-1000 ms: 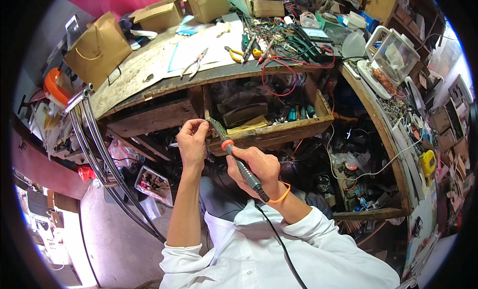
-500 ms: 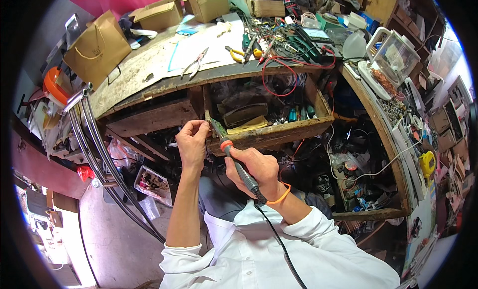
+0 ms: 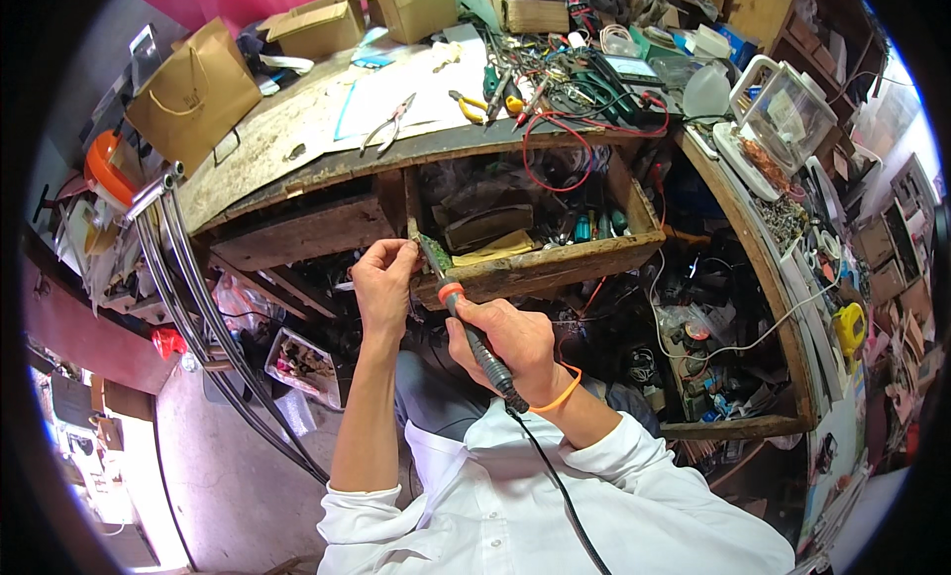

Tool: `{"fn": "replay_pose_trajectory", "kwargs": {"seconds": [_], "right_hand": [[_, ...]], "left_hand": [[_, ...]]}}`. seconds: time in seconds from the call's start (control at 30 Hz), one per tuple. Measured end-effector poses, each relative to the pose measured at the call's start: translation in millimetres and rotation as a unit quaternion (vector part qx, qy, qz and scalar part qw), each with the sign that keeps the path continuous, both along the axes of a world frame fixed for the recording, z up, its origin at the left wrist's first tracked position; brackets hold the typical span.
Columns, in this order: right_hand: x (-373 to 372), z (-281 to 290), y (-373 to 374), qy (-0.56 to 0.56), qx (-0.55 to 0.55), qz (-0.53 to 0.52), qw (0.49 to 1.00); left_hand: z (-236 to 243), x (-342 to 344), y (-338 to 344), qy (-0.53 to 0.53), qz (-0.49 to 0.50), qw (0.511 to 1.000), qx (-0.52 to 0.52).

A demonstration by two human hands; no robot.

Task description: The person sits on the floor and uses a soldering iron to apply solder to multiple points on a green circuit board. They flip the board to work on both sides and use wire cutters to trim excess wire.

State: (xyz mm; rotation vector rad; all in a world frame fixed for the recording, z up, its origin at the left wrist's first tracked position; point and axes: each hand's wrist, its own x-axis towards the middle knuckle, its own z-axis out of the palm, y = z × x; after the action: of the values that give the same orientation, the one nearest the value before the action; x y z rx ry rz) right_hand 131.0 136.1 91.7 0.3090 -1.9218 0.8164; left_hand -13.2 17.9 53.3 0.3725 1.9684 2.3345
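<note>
My right hand point(image 3: 517, 345) is wrapped round the black handle of a soldering iron point(image 3: 488, 360), which has an orange collar; its black cord runs down over my white shirt. The iron's metal shaft points up and left at a small green circuit board point(image 3: 443, 259) at the left end of the open wooden drawer point(image 3: 555, 267). Whether the tip touches the board, I cannot tell. My left hand point(image 3: 384, 286) is beside the board, thumb and forefinger pinched near the iron's tip. What the pinch holds is too small to make out.
Pliers point(image 3: 388, 125) lie on white paper on the bench, near a tangle of tools and red test leads point(image 3: 591, 149). Metal tubing point(image 3: 168, 213) stands at left. A cluttered lower compartment point(image 3: 713, 367) and a plastic container point(image 3: 788, 109) are at right.
Almost nothing differs. The soldering iron and my right hand have shifted very slightly; my left hand keeps its pinch in the same place.
</note>
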Motion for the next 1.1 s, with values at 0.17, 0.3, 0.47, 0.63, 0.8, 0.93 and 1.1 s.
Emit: {"fn": "replay_pose_trajectory", "kwargs": {"seconds": [0.17,0.3,0.47,0.63,0.8,0.93,1.1], "right_hand": [[-1.1,-0.5,1.5,0.014,0.002,0.007,1.000],[-0.3,0.6,2.1,0.015,0.008,0.008,1.000],[-0.1,1.9,2.3,0.013,0.007,0.007,1.000],[0.0,3.2,1.8,0.013,0.005,0.007,1.000],[2.7,5.5,2.6,-0.007,0.013,0.011,1.000],[3.0,6.9,3.8,-0.005,0.012,0.000,1.000],[1.6,4.2,6.0,-0.010,-0.014,-0.016,1.000]], "left_hand": [[1.1,0.1,1.5,0.002,-0.002,1.000,-0.010],[2.8,0.8,1.8,0.000,-0.004,1.000,-0.013],[1.9,-1.3,0.8,0.001,-0.014,1.000,-0.014],[4.0,-2.9,0.2,0.004,-0.016,0.999,-0.036],[5.2,-2.9,0.8,-0.007,-0.022,0.999,-0.042],[7.0,0.3,1.2,-0.038,-0.040,0.998,0.010],[3.1,-2.0,3.7,-0.078,-0.050,0.994,0.057]]}}
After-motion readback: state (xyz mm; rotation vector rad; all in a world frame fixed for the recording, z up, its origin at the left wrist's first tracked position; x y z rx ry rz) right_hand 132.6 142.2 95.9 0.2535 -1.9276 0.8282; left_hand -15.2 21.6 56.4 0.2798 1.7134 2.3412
